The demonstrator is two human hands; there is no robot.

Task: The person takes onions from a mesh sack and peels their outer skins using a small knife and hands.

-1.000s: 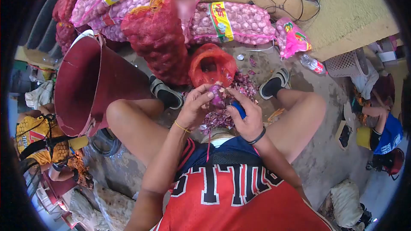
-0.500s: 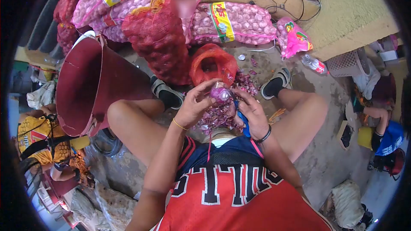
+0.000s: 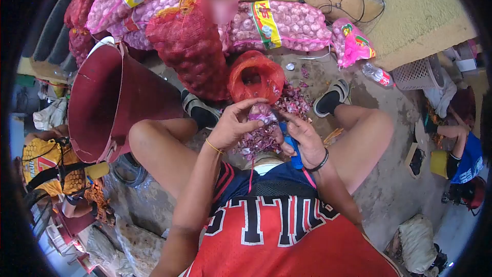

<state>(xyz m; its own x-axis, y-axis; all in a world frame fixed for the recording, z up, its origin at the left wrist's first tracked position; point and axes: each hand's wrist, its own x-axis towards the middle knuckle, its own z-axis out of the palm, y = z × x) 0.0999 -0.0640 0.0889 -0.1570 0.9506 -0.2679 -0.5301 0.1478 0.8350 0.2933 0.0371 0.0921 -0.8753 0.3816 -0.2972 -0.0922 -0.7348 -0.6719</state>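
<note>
Between the thumb and fingers of my left hand (image 3: 239,122) is a purple-skinned red onion (image 3: 262,115), held above my lap. A knife with a blue handle (image 3: 293,147) sits in my right hand (image 3: 307,141); its dark blade reaches up beside the onion. Below both hands lies a heap of loose purple onion skins (image 3: 256,139). Just past the onion stands an open red mesh sack (image 3: 256,78), its mouth facing up, with dark contents inside.
A full red mesh sack (image 3: 187,46) leans ahead, near pink net bags of bulbs (image 3: 279,25). A large maroon bucket (image 3: 120,102) lies tilted at left. A plastic bottle (image 3: 375,74) and a basket (image 3: 417,75) are at right. People sit at both sides.
The onion has turned in my left hand, showing a different side. My right hand and the knife have shifted slightly, with more of the blue handle showing.
</note>
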